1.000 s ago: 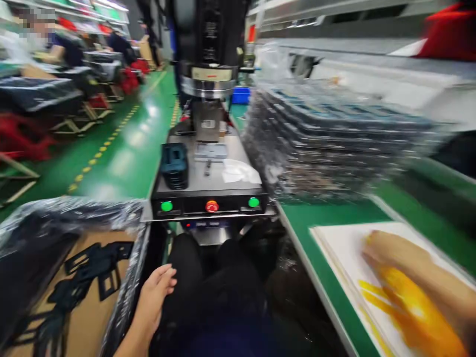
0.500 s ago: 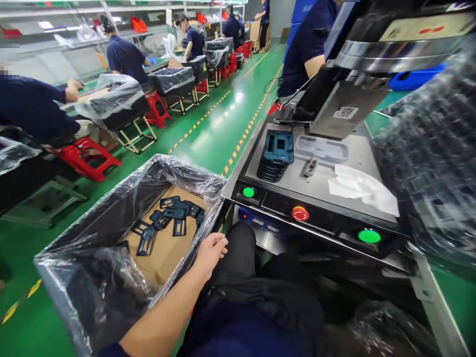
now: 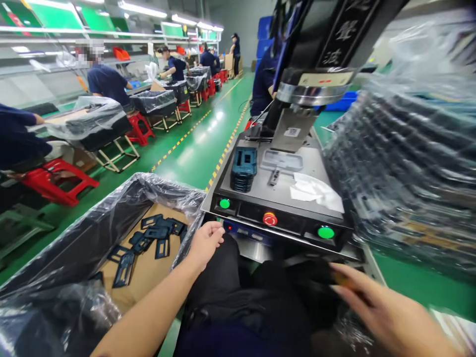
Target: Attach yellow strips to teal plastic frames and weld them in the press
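Left hand (image 3: 204,244): just before the press (image 3: 314,93), on its left; grip narrow, fingers curled toward the thumb, no part visible in it. Right hand (image 3: 383,302): before the press, on its right; blurred, so the state of its grip cannot be determined. Loose dark frames (image 3: 156,232) lie, some overlapping, in a film-lined bin (image 3: 74,248) at the press's front left. Two green buttons (image 3: 326,232) flank a red stop button (image 3: 269,219) along the press's front edge. A stack of frames (image 3: 243,168) stands on the press's metal worktop (image 3: 260,196), left side. The work appears partway through; which lot is finished, and how many remain, cannot be determined. A white cloth (image 3: 316,191), small metal block (image 3: 274,177) and grey fixture (image 3: 282,161) occupy the worktop before the press head. Film-wrapped trays (image 3: 405,163) are piled right of the press. Beyond its left side, green floor (image 3: 193,158) passes co-workers (image 3: 107,79), red stools (image 3: 61,181) and strip lights (image 3: 143,9).
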Demonstrator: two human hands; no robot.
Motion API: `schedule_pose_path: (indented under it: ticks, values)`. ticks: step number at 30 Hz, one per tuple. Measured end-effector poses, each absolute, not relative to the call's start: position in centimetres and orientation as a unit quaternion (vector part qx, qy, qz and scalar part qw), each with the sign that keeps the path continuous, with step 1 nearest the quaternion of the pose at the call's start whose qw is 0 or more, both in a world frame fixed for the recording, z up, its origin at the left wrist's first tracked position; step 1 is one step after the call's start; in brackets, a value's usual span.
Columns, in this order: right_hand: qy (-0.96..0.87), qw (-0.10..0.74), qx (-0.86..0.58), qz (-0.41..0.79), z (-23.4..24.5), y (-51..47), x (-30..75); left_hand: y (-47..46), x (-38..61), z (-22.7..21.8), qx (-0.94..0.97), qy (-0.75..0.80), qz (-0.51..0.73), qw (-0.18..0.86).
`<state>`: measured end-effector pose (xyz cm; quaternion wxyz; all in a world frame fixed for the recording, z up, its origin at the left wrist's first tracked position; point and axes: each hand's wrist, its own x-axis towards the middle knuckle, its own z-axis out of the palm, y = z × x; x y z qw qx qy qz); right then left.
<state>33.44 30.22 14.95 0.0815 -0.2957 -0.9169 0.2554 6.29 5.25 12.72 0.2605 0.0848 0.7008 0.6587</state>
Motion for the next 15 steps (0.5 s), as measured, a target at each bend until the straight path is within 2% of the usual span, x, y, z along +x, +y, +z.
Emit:
schedule_pose_path:
  ticks: [5,11,15]
  values:
    - [-0.938,0.036,-0.132,0.318,13.2,25.7,29.4,9.0,4.7,17.4,0.137,0.704,0.669,0.194]
    - [-0.932,0.069,-0.133,0.33,9.9,25.6,28.9,13.5,1.1,21.7,0.115,0.749,0.646,0.09]
    - [-0.934,0.075,-0.119,0.328,9.8,25.6,29.0,15.9,-0.9,23.2,0.087,0.773,0.621,0.095]
